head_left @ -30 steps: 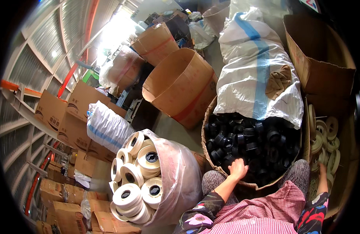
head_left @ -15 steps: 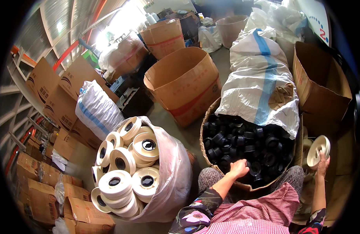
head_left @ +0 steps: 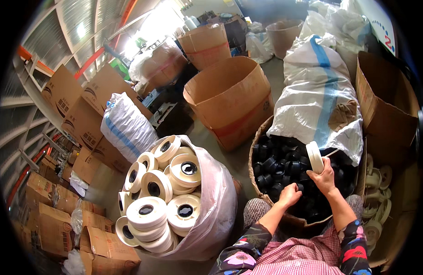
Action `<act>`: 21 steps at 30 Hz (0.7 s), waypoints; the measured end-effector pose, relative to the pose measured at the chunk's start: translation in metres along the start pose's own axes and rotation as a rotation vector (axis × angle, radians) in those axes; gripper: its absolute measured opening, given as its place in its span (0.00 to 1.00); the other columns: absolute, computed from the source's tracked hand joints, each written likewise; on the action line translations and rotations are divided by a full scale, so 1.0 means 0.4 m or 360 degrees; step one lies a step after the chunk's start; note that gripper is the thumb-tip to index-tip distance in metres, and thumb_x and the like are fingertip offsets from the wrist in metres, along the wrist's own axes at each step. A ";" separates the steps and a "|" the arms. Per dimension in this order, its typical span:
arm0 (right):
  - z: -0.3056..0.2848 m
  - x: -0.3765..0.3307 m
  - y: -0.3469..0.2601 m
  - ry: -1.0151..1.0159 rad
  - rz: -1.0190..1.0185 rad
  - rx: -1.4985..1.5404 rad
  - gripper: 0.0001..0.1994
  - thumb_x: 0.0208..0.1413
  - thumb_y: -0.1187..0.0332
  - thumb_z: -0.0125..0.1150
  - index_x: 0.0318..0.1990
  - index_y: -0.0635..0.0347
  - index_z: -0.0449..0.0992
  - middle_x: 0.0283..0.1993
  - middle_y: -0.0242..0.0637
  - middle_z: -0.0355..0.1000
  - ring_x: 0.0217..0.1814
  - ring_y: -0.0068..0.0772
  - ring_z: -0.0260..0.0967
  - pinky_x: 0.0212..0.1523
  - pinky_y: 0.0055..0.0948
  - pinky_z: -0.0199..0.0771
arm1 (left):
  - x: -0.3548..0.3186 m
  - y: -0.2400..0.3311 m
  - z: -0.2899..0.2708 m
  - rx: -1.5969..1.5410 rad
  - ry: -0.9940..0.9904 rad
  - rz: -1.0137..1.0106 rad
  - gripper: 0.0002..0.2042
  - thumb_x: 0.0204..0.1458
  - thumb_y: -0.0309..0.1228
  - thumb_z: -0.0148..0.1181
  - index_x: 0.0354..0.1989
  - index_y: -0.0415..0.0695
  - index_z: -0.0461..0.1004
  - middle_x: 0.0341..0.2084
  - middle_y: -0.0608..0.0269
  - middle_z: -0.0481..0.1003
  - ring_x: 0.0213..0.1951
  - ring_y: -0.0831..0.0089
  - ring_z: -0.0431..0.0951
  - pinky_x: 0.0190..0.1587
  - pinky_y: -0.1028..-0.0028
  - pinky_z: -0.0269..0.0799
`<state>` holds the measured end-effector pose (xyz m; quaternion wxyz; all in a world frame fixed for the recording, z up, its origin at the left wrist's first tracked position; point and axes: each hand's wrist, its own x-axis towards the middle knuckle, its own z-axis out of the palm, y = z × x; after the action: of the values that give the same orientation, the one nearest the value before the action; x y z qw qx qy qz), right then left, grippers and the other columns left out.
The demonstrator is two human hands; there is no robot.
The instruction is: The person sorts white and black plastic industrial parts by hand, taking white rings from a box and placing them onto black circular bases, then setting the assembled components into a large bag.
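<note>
Above an open box (head_left: 254,172) of black plastic rings (head_left: 285,158), my right hand (head_left: 324,178) grips a cream-white plastic spool (head_left: 314,156), held on edge. My left hand (head_left: 290,195) is closed just left of it, pinching a black ring (head_left: 300,187) that is partly hidden by the fingers. To my left stands a bag-lined container (head_left: 211,206) heaped with white spools (head_left: 159,183), many with a black ring in the centre. More bare white spools (head_left: 375,197) lie in a carton at my right.
A white woven sack (head_left: 307,91) with a blue stripe lies over the box's far side. Beyond stands a large round carton (head_left: 227,101). Another white sack (head_left: 128,123) leans by stacked cartons (head_left: 81,126) at the left. A tall carton (head_left: 381,96) stands at the right.
My right hand has brought a white spool from the right side over the ring box. My left hand has lifted slightly from the rings. The whole view has shifted a little.
</note>
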<state>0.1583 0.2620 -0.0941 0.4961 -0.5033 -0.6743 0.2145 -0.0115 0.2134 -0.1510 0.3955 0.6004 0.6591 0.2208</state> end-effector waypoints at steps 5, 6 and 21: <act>-0.012 0.023 0.015 -0.0128 0.0327 0.0306 0.31 0.40 0.61 0.74 0.49 0.63 0.64 0.41 0.37 0.70 0.43 0.27 0.68 0.44 0.28 0.69 | -0.014 -0.029 -0.006 0.0130 -0.0074 0.0034 0.11 0.42 0.35 0.59 0.26 0.39 0.69 0.28 0.48 0.75 0.36 0.53 0.76 0.38 0.61 0.70; -0.015 0.028 0.008 -0.0103 0.0260 0.0405 0.27 0.44 0.55 0.71 0.43 0.63 0.66 0.36 0.34 0.65 0.37 0.30 0.64 0.41 0.31 0.68 | -0.014 -0.023 -0.007 0.0142 -0.0094 0.0040 0.11 0.42 0.35 0.59 0.26 0.39 0.69 0.28 0.48 0.75 0.36 0.53 0.76 0.38 0.61 0.70; -0.034 0.048 0.131 -0.0489 0.0587 0.0649 0.25 0.52 0.53 0.65 0.48 0.65 0.71 0.39 0.30 0.71 0.40 0.19 0.66 0.42 0.23 0.69 | -0.013 -0.010 0.030 0.0205 -0.0288 0.0131 0.12 0.43 0.35 0.60 0.29 0.38 0.71 0.29 0.47 0.75 0.37 0.53 0.76 0.39 0.61 0.70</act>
<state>0.1948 0.2973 -0.1209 0.4318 -0.4688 -0.5819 0.5052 -0.0045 0.2053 -0.1596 0.4046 0.6687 0.6082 0.1389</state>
